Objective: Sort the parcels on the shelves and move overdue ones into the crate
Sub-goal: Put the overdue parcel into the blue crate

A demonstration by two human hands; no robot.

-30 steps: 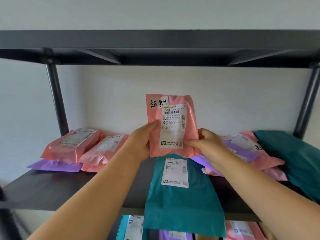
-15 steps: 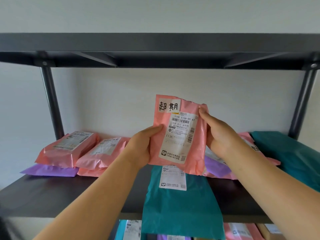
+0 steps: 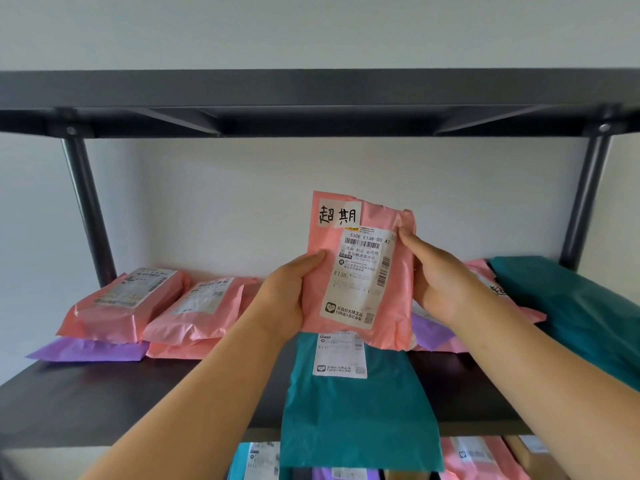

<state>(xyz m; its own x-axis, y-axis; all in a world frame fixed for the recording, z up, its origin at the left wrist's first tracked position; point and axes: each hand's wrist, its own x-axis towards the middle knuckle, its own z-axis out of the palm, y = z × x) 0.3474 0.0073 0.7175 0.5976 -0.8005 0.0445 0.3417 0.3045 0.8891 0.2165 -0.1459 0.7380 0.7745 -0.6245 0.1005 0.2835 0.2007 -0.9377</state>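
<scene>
The pink parcel (image 3: 360,271) is held upright above the shelf (image 3: 104,403), over a teal parcel (image 3: 356,410). It is clamped at its side edges by the left grip (image 3: 287,299) and the right grip (image 3: 440,282), probably curled behind it.

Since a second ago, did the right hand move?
Yes. The right hand slid up the right edge of the pink parcel, away from the lower shelf.

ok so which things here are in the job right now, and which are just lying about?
In the job: pink parcel tagged 超期, held by left hand and right hand.
Lying about: teal parcel overhanging the shelf edge; pink parcels at left; purple parcel beneath them; large teal parcel at right.
</scene>
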